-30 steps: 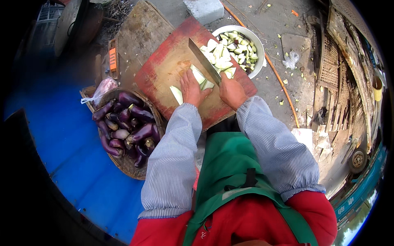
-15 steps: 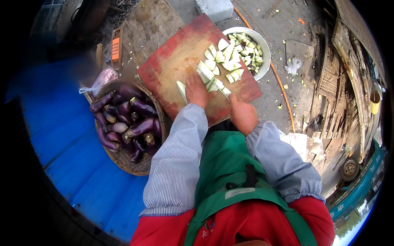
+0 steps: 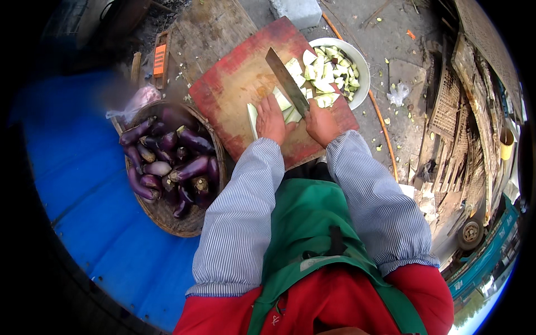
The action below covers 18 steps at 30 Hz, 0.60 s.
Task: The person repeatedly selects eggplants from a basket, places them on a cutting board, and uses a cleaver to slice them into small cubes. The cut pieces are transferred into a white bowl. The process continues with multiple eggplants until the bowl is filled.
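Note:
My left hand (image 3: 272, 119) presses on peeled pale green eggplant pieces (image 3: 282, 100) on a worn wooden cutting board (image 3: 231, 72), holding them with fingers and thumb. Another long peeled strip (image 3: 252, 119) lies along its outer side. My right hand (image 3: 322, 125) is closed around the handle of a cleaver (image 3: 288, 82). The broad dark blade leans with its face showing, between the held pieces and a heap of cut eggplant chunks (image 3: 324, 86) at the board's right side. The handle is hidden in my fist.
A white bowl (image 3: 364, 84) of cut eggplant stands beyond the board's right edge. Left of the board, a wicker basket (image 3: 155, 209) holds several whole purple eggplants (image 3: 192, 167), near a plastic bag (image 3: 142, 99). An orange pole (image 3: 385, 125) and broken wood (image 3: 474, 106) lie to the right.
The cleaver has come off the held pieces and shifted right, its blade turning from edge-on to broad face. Cut chunks sit closer to the bowl. My left hand stays on the eggplant.

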### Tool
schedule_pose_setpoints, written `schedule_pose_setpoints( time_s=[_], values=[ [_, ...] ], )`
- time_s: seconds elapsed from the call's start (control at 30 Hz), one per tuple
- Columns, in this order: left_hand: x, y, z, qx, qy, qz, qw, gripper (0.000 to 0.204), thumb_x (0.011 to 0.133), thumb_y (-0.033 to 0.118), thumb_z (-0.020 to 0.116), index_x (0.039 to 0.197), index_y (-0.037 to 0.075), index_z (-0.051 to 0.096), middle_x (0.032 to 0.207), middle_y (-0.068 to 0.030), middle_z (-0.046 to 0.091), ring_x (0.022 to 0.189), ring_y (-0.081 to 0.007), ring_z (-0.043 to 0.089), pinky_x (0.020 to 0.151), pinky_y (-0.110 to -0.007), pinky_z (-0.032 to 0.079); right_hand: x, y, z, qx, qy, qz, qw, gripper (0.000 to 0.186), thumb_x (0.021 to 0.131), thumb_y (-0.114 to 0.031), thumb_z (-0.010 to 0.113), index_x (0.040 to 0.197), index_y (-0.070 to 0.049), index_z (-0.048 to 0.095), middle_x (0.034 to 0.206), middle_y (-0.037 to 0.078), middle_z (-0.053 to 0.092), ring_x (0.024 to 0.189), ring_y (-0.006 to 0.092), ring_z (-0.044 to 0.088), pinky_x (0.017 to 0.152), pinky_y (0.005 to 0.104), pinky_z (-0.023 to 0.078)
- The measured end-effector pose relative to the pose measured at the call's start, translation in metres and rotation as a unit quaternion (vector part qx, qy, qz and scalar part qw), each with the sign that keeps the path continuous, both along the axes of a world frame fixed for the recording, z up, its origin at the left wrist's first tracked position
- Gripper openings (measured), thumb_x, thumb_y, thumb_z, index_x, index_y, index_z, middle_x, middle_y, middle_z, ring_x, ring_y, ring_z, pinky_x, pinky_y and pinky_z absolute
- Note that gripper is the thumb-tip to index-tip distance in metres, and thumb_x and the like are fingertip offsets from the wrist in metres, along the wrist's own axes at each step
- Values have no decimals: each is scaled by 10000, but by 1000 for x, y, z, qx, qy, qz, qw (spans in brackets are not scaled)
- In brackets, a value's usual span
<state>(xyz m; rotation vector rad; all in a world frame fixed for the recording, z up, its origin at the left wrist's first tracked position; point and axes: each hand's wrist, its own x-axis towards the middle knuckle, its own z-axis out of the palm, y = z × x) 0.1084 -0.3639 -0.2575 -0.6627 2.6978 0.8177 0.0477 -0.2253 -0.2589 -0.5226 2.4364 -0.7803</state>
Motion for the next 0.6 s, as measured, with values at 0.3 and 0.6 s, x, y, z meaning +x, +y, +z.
schedule_pose_setpoints(
  time_s=[0.3, 0.6],
  values=[
    [12, 0, 1, -12, -21, 5, 1000, 1141, 578, 249, 876, 1405, -81, 162, 1397, -240, 304, 1273, -395, 329, 1061, -414, 334, 44, 31, 74, 66, 25, 95, 993, 318, 787, -52, 537, 1086, -15, 435, 690, 211, 629, 658, 387, 638, 573, 493, 489],
    [9, 5, -5, 1, 1, 27, 1000, 902, 614, 154, 829, 1309, -58, 295, 1241, -211, 412, 1137, -383, 424, 962, -418, 408, 39, 3, 21, 124, 3, 118, 985, 259, 808, -53, 518, 1043, -4, 420, 715, 215, 635, 707, 393, 645, 595, 494, 496]
  ],
)
